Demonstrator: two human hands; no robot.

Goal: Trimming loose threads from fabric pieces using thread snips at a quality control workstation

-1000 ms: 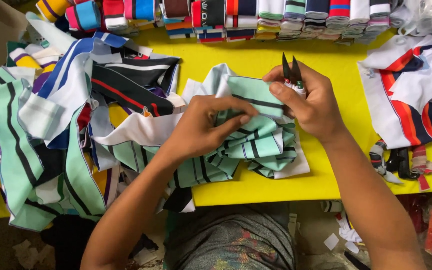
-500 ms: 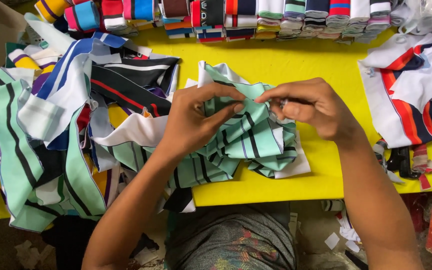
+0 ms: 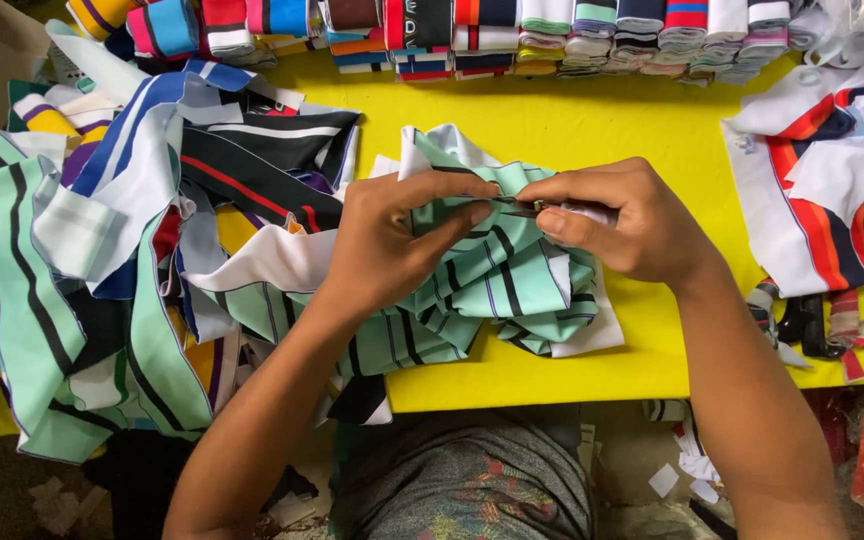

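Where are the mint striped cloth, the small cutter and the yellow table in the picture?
mint striped cloth (image 3: 512,275): head view, on its flat striped middle.
small cutter (image 3: 522,208): head view, on the dark tip between both hands.
yellow table (image 3: 592,130): head view, on a bare part of its top.

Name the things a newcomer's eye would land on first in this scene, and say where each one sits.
First, the bright yellow table filling the middle. At its centre the left hand and right hand pinch a mint-green striped fabric piece. A heap of striped strips spills over the left side, and folded coloured bands line the far edge.
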